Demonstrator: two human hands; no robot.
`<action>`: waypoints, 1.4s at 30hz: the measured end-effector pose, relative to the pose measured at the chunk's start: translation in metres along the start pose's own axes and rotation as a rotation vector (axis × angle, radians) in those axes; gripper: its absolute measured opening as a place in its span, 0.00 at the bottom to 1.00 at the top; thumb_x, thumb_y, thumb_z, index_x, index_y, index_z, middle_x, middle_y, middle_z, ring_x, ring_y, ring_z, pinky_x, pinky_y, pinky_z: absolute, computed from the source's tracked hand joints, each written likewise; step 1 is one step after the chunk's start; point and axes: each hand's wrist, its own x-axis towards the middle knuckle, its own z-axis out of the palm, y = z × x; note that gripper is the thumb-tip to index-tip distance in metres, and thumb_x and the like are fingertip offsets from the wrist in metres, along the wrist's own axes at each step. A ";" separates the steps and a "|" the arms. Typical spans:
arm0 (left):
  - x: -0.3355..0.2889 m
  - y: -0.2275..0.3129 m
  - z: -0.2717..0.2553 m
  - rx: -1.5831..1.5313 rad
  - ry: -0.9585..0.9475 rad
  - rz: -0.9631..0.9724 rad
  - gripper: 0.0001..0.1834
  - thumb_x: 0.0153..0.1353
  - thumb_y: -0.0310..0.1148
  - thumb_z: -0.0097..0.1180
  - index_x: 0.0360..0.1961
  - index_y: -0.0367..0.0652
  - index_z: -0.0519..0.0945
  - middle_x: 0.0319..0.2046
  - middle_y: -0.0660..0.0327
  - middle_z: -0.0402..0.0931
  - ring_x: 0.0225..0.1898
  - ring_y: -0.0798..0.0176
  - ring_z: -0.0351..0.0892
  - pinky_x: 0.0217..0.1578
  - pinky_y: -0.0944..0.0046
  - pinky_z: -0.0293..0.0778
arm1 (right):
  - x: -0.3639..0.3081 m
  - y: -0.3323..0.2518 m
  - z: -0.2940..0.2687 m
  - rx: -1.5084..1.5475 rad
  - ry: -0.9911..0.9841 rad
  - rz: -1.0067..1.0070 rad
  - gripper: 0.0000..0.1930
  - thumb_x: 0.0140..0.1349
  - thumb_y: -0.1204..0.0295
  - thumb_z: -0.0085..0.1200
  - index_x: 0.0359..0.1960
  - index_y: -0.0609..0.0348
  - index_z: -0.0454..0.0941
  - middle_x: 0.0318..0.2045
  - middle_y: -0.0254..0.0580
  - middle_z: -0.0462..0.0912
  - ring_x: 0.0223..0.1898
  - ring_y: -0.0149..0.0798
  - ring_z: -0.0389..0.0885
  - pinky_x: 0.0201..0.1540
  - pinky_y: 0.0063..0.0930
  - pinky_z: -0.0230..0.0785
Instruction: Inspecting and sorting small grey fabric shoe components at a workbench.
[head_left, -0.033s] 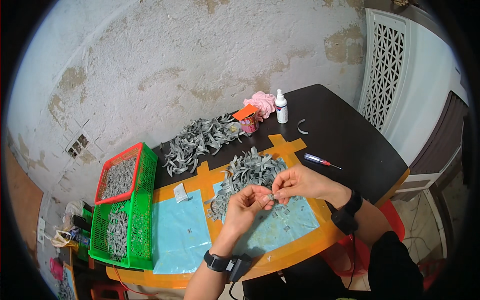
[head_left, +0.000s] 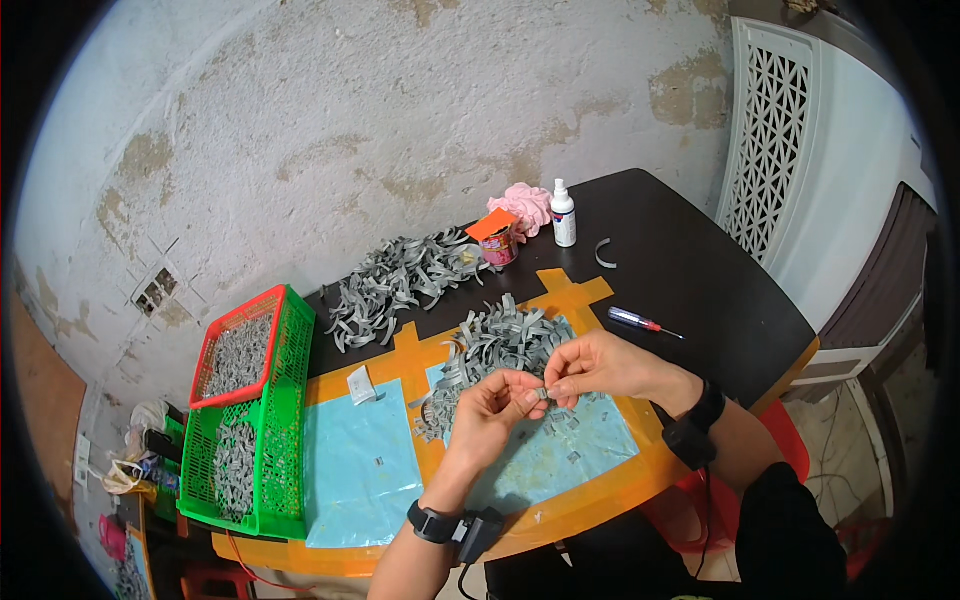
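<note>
Over the right-hand blue sheet (head_left: pixel 520 478), my left hand (head_left: pixel 488 418) and my right hand (head_left: pixel 605 368) meet fingertip to fingertip. Both are closed in a pinch on one small grey piece (head_left: pixel 543 394), which the fingers partly cover; its exact kind is too small to tell. Just beyond them rises a heap of curved grey strips (head_left: pixel 505 345). Small grey bits (head_left: pixel 433 418) lie along the heap's left side, and a few more are scattered on the sheet below my hands.
At left, a red basket (head_left: pixel 268 355) and a green basket (head_left: pixel 290 410) hold grey pieces. Farther back lie another strip heap (head_left: pixel 400 280), a tin (head_left: pixel 498 250), pink cloth (head_left: pixel 527 204) and a white spray bottle (head_left: pixel 564 222). A screwdriver (head_left: pixel 633 319) rests right of the heap. Orange tape (head_left: pixel 400 548) borders the sheets.
</note>
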 end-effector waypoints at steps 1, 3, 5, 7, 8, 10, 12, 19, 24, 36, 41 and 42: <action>0.000 0.001 0.001 -0.001 0.000 0.001 0.07 0.63 0.22 0.53 0.42 0.35 0.75 0.34 0.62 0.79 0.36 0.71 0.79 0.40 0.71 0.76 | -0.001 0.000 0.000 -0.019 -0.004 -0.023 0.06 0.60 0.75 0.56 0.35 0.64 0.76 0.30 0.35 0.79 0.30 0.27 0.78 0.36 0.20 0.71; -0.001 0.002 0.003 -0.022 0.015 0.001 0.07 0.63 0.22 0.52 0.42 0.34 0.75 0.33 0.62 0.79 0.35 0.71 0.78 0.40 0.71 0.76 | 0.000 0.000 0.000 -0.018 -0.009 -0.028 0.06 0.60 0.75 0.56 0.35 0.64 0.75 0.30 0.35 0.79 0.30 0.27 0.78 0.36 0.20 0.71; 0.000 -0.002 0.002 -0.018 0.015 0.006 0.06 0.63 0.22 0.52 0.42 0.34 0.75 0.33 0.62 0.79 0.35 0.71 0.78 0.40 0.71 0.75 | 0.000 0.002 0.000 -0.017 -0.013 -0.033 0.05 0.60 0.76 0.55 0.35 0.64 0.75 0.30 0.35 0.79 0.30 0.27 0.78 0.36 0.20 0.71; -0.001 -0.003 0.001 -0.014 0.016 0.010 0.06 0.63 0.22 0.52 0.41 0.34 0.75 0.33 0.62 0.79 0.35 0.71 0.78 0.40 0.71 0.75 | 0.002 0.005 0.000 -0.009 -0.032 -0.044 0.04 0.61 0.76 0.54 0.35 0.64 0.75 0.31 0.34 0.78 0.31 0.27 0.78 0.36 0.20 0.71; -0.001 -0.002 0.001 -0.010 0.008 0.009 0.06 0.63 0.22 0.52 0.41 0.34 0.75 0.33 0.62 0.79 0.35 0.72 0.78 0.39 0.72 0.75 | 0.002 0.005 0.000 -0.010 -0.030 -0.043 0.04 0.61 0.76 0.54 0.35 0.64 0.75 0.31 0.34 0.78 0.31 0.27 0.78 0.36 0.20 0.71; -0.001 -0.001 0.001 -0.007 -0.002 0.007 0.06 0.63 0.22 0.52 0.41 0.34 0.75 0.33 0.62 0.79 0.35 0.72 0.78 0.39 0.72 0.75 | 0.001 0.004 -0.001 -0.017 -0.037 -0.026 0.04 0.61 0.76 0.54 0.35 0.64 0.75 0.30 0.34 0.78 0.30 0.27 0.77 0.36 0.21 0.71; -0.001 -0.001 0.001 0.023 -0.021 0.005 0.06 0.63 0.22 0.52 0.41 0.35 0.75 0.33 0.62 0.79 0.35 0.72 0.78 0.39 0.72 0.75 | 0.003 0.005 -0.002 -0.019 -0.050 -0.016 0.04 0.61 0.76 0.54 0.35 0.64 0.75 0.30 0.34 0.78 0.30 0.27 0.77 0.37 0.20 0.70; 0.001 -0.003 0.002 0.010 -0.024 0.015 0.06 0.63 0.22 0.52 0.41 0.35 0.75 0.33 0.62 0.79 0.35 0.71 0.78 0.40 0.71 0.76 | 0.004 0.008 -0.005 -0.041 -0.063 -0.053 0.04 0.61 0.76 0.54 0.34 0.64 0.75 0.29 0.33 0.78 0.30 0.26 0.77 0.37 0.19 0.69; 0.001 -0.005 0.000 -0.054 -0.009 -0.020 0.06 0.63 0.22 0.52 0.42 0.35 0.75 0.34 0.61 0.79 0.36 0.70 0.79 0.41 0.70 0.76 | 0.006 0.009 -0.003 -0.012 -0.055 -0.040 0.05 0.61 0.75 0.54 0.35 0.64 0.74 0.30 0.34 0.78 0.31 0.27 0.77 0.37 0.20 0.70; -0.001 -0.006 0.008 0.067 0.060 0.131 0.05 0.63 0.20 0.51 0.40 0.34 0.74 0.32 0.61 0.78 0.34 0.72 0.77 0.38 0.72 0.75 | 0.002 0.006 0.001 0.098 -0.041 -0.013 0.06 0.61 0.74 0.55 0.36 0.64 0.74 0.32 0.38 0.79 0.32 0.29 0.78 0.39 0.21 0.71; 0.000 -0.011 0.004 0.034 0.006 0.098 0.05 0.63 0.20 0.51 0.40 0.34 0.74 0.32 0.62 0.78 0.34 0.72 0.77 0.39 0.71 0.75 | 0.003 0.006 -0.003 0.051 -0.094 -0.006 0.05 0.60 0.76 0.54 0.36 0.64 0.74 0.32 0.37 0.79 0.32 0.29 0.78 0.38 0.21 0.71; 0.001 -0.010 0.004 0.034 -0.006 0.080 0.05 0.63 0.20 0.51 0.40 0.35 0.74 0.32 0.62 0.78 0.34 0.72 0.77 0.39 0.71 0.75 | 0.002 0.005 -0.003 0.039 -0.077 0.002 0.05 0.60 0.76 0.54 0.35 0.64 0.75 0.31 0.37 0.79 0.31 0.29 0.79 0.38 0.21 0.71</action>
